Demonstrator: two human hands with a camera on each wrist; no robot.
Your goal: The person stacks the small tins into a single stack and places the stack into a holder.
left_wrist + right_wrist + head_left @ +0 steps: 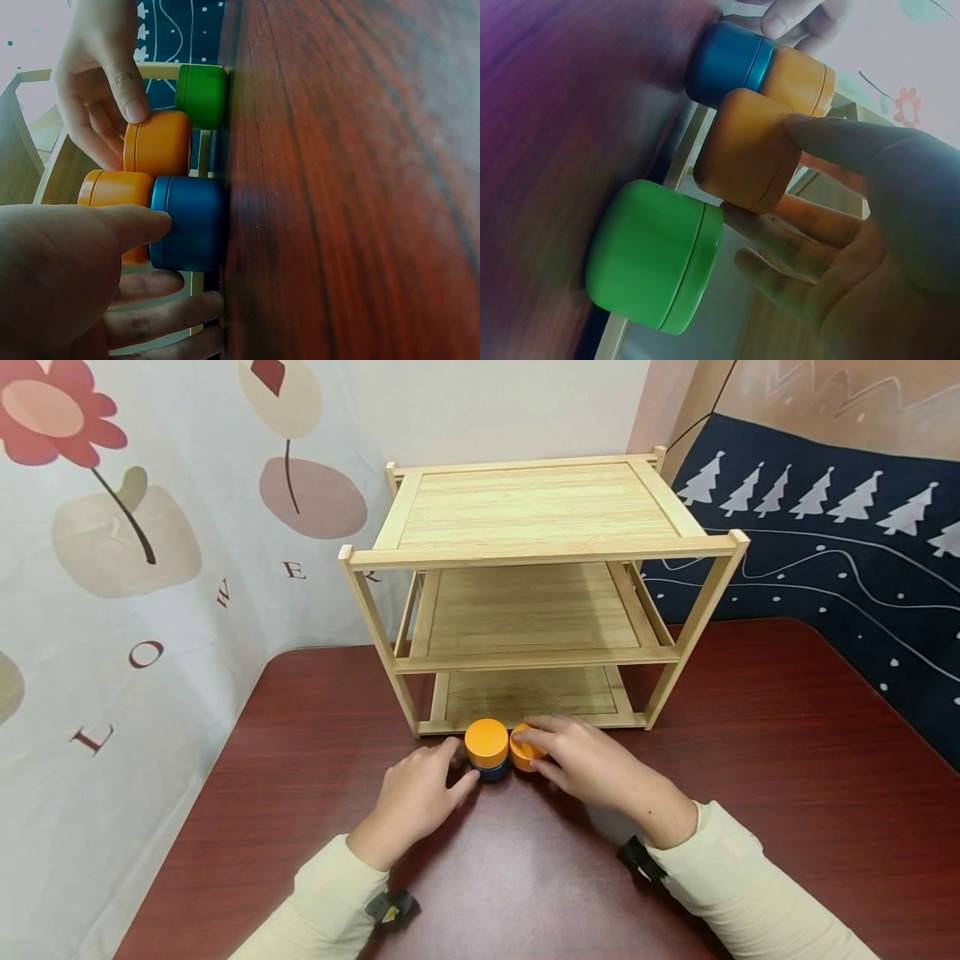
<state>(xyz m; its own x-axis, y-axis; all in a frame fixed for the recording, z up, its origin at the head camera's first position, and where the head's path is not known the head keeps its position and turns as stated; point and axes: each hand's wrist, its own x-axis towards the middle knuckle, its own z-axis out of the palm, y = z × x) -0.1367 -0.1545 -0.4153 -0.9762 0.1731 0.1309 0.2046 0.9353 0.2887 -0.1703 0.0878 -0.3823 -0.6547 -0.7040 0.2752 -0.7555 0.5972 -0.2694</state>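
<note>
A blue lidded jar [191, 223] stands on the table in front of the shelf, with an orange jar [487, 742] stacked on it. At the left of this stack, my left hand [416, 793] touches the blue jar with its thumb; its other fingers extend loosely beside it. My right hand [588, 764] pinches a second orange jar [748, 150] between thumb and fingers. In the left wrist view that jar is raised off the table, close beside the stack. A green jar [656, 255] stands on the table near the right hand, which hides it in the head view.
A three-tier wooden shelf [540, 560] stands just behind the jars, its lowest board [528, 693] close to the table. The dark red table [300, 735] reaches out on both sides. Printed cloth [225, 510] hangs behind and at the sides.
</note>
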